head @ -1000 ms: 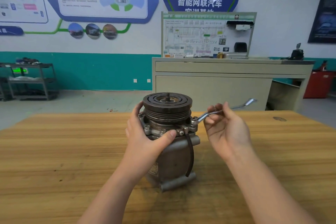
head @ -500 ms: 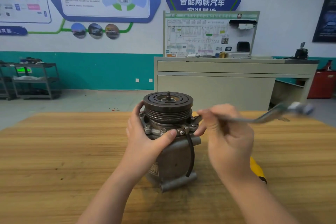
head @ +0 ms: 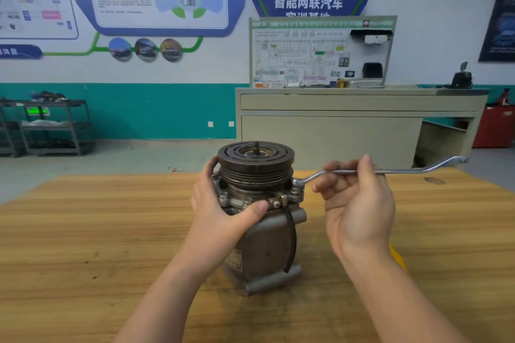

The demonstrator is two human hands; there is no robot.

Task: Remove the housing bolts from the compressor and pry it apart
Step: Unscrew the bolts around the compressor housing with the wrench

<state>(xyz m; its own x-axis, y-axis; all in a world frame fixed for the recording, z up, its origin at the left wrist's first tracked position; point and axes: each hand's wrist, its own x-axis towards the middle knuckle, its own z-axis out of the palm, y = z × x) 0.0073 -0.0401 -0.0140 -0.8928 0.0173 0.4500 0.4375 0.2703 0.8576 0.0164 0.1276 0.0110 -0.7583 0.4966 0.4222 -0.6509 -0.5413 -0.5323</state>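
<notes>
Head view
compressor [head: 264, 234]: stood upright on the worktop [head: 83, 245], pulley end up; taken as the landmark.
handling: judged heavy and rigid, cast metal body; unlikely to slide but could tip under wrench torque, so bracing high near the flange is judged sensible.
left hand [head: 223, 214]: wrapped round the compressor's left side below the pulley [head: 255, 160], thumb pressed on the front flange, fingers curled behind.
housing bolts [head: 276, 204]: several seen round the flange, judged still seated; small, to be gripped by tool only.
wrench [head: 390, 171]: ring end set on a bolt at the compressor's right flange, handle reaching off to the right, roughly level.
right hand [head: 359, 203]: right of the compressor, palm up, fingers curled over the wrench shank and clamped on it.
black hose [head: 291, 239]: hung down the compressor's front right; judged soft.
yellow item [head: 397, 257]: behind the right wrist, mostly hidden.
containers: none seen near the compressor.
</notes>
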